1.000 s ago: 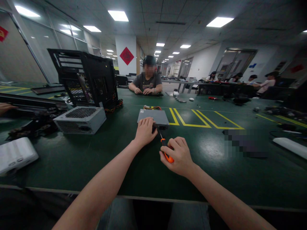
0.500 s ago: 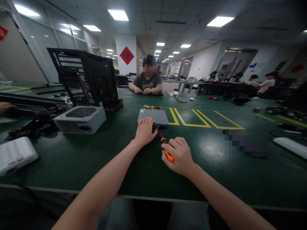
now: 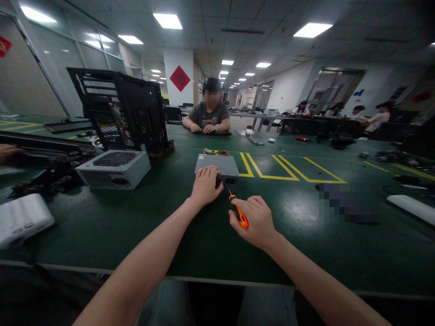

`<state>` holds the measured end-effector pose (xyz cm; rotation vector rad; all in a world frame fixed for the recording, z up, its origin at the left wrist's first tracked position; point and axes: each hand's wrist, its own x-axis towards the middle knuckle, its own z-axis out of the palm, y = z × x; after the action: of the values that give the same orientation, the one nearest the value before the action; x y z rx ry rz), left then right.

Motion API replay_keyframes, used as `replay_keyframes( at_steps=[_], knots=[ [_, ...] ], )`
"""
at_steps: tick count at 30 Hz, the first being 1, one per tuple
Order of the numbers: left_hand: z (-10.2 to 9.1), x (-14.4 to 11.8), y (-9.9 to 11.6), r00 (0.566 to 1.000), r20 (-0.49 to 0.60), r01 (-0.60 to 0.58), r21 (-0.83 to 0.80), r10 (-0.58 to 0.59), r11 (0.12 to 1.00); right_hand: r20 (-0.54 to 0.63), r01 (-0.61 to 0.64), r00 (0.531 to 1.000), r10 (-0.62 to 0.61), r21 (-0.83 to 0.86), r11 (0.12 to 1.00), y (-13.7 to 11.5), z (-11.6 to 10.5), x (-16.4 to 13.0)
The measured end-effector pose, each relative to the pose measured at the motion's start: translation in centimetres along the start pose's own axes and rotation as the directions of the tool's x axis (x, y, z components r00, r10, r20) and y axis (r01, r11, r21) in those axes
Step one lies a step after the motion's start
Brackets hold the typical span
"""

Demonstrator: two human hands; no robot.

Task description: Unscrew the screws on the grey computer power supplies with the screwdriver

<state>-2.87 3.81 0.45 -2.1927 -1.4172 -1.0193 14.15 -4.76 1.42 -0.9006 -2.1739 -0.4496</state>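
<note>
A grey computer power supply lies on the green table in front of me, with a bundle of coloured wires at its far side. My left hand grips its near left part, fingers over the top edge and thumb at the front face. In my right hand is a screwdriver with an orange and black handle. Its thin shaft points up and left at the front face of the power supply, near the socket. Whether the tip touches a screw is too small to tell.
A second power supply and an open black computer case stand on the left. A white box-like device sits at the near left. Across the table a person sits. Several cables and a white bar lie right.
My right hand's fingers have shifted around the screwdriver handle, showing more of it, and the handle has moved slightly right. My left hand and the power supply stay in place.
</note>
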Motion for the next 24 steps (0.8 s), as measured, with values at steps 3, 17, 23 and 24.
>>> replay_keyframes(
  at_steps=[3, 17, 23, 24],
  knots=[
    [-0.01, -0.01, -0.01, 1.000, -0.001, 0.002, 0.000, -0.002, 1.000, 0.020, 0.012, 1.000, -0.012, -0.006, 1.000, -0.02, -0.08, 0.06],
    [-0.05, 0.06, 0.02, 1.000, -0.001, -0.001, -0.006, 0.001, 1.000, -0.018, 0.026, 0.999, -0.026, -0.013, 1.000, 0.12, -0.21, -0.06],
    [0.15, -0.01, -0.08, 1.000, -0.009, 0.000, -0.007, 0.000, 1.000, -0.028, 0.022, 0.999, -0.023, -0.010, 1.000, 0.19, -0.16, -0.05],
    [0.18, -0.01, -0.10, 1.000, -0.011, 0.002, -0.008, -0.002, 1.000, -0.029, 0.019, 0.999, -0.020, -0.010, 1.000, 0.23, -0.11, -0.07]
  ],
)
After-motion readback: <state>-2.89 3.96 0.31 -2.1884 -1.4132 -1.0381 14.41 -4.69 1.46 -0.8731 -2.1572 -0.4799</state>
